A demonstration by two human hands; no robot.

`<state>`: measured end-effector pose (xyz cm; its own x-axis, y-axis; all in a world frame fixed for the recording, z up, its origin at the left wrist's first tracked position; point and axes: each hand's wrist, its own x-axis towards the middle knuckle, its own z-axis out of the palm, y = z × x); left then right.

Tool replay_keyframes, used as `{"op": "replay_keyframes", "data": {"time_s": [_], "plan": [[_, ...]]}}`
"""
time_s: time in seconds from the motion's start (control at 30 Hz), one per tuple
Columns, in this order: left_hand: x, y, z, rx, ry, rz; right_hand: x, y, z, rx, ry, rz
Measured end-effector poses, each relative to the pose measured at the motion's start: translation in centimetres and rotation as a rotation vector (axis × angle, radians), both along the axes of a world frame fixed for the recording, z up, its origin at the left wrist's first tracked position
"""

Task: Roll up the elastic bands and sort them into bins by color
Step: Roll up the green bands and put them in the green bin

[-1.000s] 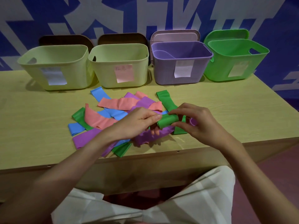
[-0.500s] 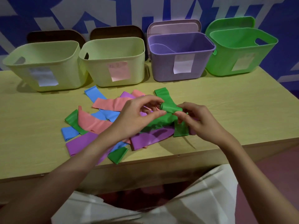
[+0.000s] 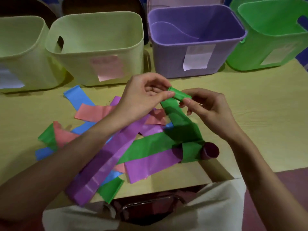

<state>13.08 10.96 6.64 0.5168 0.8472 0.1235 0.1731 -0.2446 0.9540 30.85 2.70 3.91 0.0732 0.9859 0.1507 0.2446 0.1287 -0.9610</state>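
Nearest you, at the front edge of the counter (image 3: 260, 114), a purple band (image 3: 103, 165) and the end of a green band (image 3: 110, 189) lie flat and unrolled, overhanging the edge; just beyond them a purple roll (image 3: 210, 151) lies on its side by your right forearm, rolled but not yet binned, with a green strip lying partly over it. The loose pile (image 3: 93, 124) spreads to the left of that: pink, blue, purple and green bands overlapping one another, all still flat; by the look of it most of the work is ahead of you.

Above the pile you hold the green band (image 3: 179, 95) you are rolling; your left hand (image 3: 143, 99) pinches one end of the small roll between thumb and fingertips, and your right hand (image 3: 205, 105) pinches the other end with its fingers curled in; the roll has only a few turns on it, and the long tail of the band runs down from it to the counter, so this one is barely begun.

Farthest from you stand the four bins in a row; the two pale yellow bins (image 3: 100, 45) on the left, the purple bin (image 3: 196, 42) and the green bin (image 3: 273, 35) on the right each carry a paper label; as far as their insides show, none holds a band yet; the green bin's floor is hidden from you.
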Motion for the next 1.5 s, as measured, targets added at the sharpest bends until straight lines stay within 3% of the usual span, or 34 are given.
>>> {"op": "replay_keyframes", "data": {"time_s": [0.2, 0.6, 0.83, 1.07, 1.27, 1.37, 1.5], "plan": [[2.5, 2.1, 1.1, 0.009, 0.065, 0.006, 1.9, 2.1, 1.1, -0.096, 0.029, -0.042], [7.5, 3.7, 5.6, 0.255, 0.109, -0.004, 5.0, 3.4, 7.2, -0.431, 0.518, -0.176], [10.6, 4.6, 8.0, 0.447, 0.223, -0.088, 8.2, 4.1, 10.8, -0.391, 0.432, -0.43], [17.1, 5.4, 10.0, 0.593, 0.258, -0.156, 13.7, 4.7, 13.9, -0.4, 0.497, -0.48], [22.2, 6.4, 10.4, 0.523, 0.311, -0.204, 18.0, 4.9, 14.9, -0.406, 0.491, -0.467], [24.9, 6.8, 10.7, 0.388, 0.309, -0.138, 20.5, 5.2, 15.3, -0.382, 0.528, -0.476], [29.4, 9.3, 10.9, 0.07, 0.331, -0.051, 25.2, 5.9, 13.8, -0.179, 0.165, -0.805]]}}
